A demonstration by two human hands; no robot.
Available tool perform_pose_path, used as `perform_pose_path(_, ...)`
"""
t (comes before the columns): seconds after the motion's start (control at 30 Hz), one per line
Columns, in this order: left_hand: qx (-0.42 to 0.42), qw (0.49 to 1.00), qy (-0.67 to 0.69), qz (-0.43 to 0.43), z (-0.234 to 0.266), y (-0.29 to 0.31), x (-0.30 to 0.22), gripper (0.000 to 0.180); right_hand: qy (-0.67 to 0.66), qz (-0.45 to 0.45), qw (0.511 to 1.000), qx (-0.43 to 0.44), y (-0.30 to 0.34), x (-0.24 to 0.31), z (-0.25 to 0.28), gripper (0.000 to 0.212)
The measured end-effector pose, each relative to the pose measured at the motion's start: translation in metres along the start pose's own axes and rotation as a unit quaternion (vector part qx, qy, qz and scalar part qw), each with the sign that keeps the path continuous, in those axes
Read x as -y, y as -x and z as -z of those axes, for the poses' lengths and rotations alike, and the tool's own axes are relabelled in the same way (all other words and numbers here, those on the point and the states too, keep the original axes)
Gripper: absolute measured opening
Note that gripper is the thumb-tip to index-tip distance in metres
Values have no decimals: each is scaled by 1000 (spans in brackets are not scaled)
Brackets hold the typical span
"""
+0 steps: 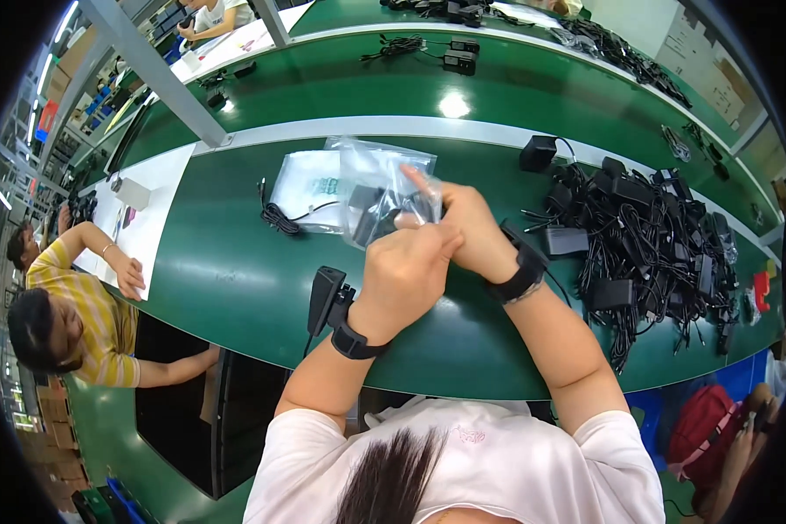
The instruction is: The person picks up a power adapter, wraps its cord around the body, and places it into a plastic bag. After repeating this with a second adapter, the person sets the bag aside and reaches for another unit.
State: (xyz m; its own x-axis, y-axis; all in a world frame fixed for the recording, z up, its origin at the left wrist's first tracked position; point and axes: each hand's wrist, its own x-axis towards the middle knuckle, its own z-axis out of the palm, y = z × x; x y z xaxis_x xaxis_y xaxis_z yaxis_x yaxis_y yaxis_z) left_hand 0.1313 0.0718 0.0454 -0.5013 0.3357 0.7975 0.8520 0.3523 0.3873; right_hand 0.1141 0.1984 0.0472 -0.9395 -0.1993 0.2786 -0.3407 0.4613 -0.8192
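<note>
My left hand (pixel 408 269) is closed, its fingers pinched at the near right edge of a clear plastic bag (pixel 419 162). Close beside it, my right hand (pixel 473 229) grips the same bag, with the index finger stretched along the film. A dark block like a power adapter (pixel 367 203) shows through the plastic; whether its cable passes inside or under the bag, I cannot tell. Left of the bag lies a coiled black cable (pixel 279 220) with a plug end. Underneath and beside it are flat clear bags (pixel 301 179) with a pale green print.
A big tangled heap of black adapters and cables (pixel 637 236) covers the right of the green table (pixel 227 271). One adapter (pixel 566 241) lies at its near-left side. A grey post (pixel 162 74) rises at the far left. A co-worker in yellow stripes (pixel 96 323) sits at left.
</note>
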Motion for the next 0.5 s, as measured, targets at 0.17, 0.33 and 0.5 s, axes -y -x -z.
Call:
perform_pose_path(0.17, -18, 1000, -19, -13, 8, -6, -6, 9, -345, -88, 934, -33, -1, 17, -8, 58)
perform_pose_path(0.33, -23, 997, 55, 46, 15, -3, -6, 8, -275, 40, 959, -53, -7, 6, -19, 65)
perform_pose_path(0.5, -10, 984, 131, 119, 20, -1, -3, 13, -57, 45, 993, -91, -6, 12, -16, 72)
